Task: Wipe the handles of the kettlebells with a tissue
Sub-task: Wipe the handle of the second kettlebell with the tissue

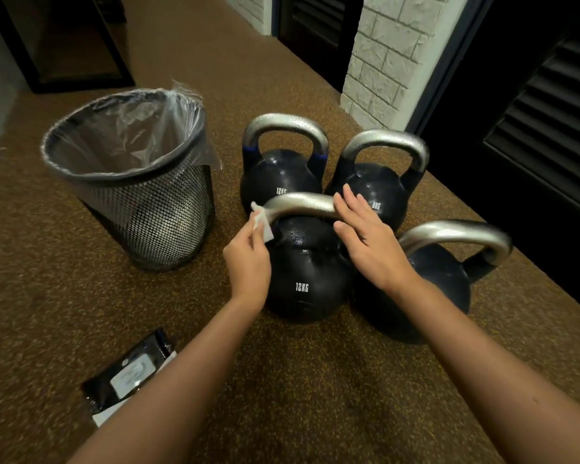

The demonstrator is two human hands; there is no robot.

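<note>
A small white tissue (261,222), folded and slightly crumpled, is pinched in the fingers of the left hand (248,259) and pressed against the left end of a silver handle (302,204), where the metal curves down into the bell. The handle belongs to the nearest kettlebell (303,272), a round black bell with a glossy, pebbled surface and "12KG" printed in white on its front. Just right of the tissue, along the same handle, the right hand (369,242) is laid over the handle's right end with fingers straight and loosely spread, gripping nothing.

Beyond the grip, two more black kettlebells are seen side by side: a far-left kettlebell (280,177) with blue bands at the base of its silver handle, and a far-right kettlebell (380,192). To the right of the grip, partly hidden by the right forearm, a fourth kettlebell (442,272) stands close beside the one being wiped. All four handles are a dull brushed silver.

To the left of the grip a black mesh bin (154,209) lined with a clear plastic bag is placed. Nearer the person and lower left, a dark wipes packet (131,373) is laid flat on the speckled brown floor (315,380).
</note>
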